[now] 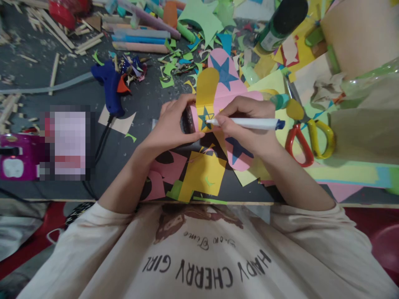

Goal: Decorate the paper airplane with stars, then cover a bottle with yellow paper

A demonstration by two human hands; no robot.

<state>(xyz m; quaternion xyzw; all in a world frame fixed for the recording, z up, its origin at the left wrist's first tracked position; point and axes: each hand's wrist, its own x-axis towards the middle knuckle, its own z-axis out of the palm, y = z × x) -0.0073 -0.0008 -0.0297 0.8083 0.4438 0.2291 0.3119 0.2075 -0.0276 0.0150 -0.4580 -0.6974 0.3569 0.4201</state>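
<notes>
My right hand grips a white marker with a dark blue end. The marker's tip rests on or just over a yellow paper strip, beside a dark teal star. That strip belongs to a pink and yellow paper cut-out with rounded lobes, several of them bearing blue stars. Curled around its left side, my left hand steadies it with the thumb at the lower edge and fingers at the upper. Something dark and rounded shows between that thumb and fingers; I cannot make out what it is.
Scissors with red and yellow handles lie right of my right hand. A blue glue gun lies left. Behind stand a dark green bottle and several coloured pens. Paper scraps and wooden sticks are scattered about.
</notes>
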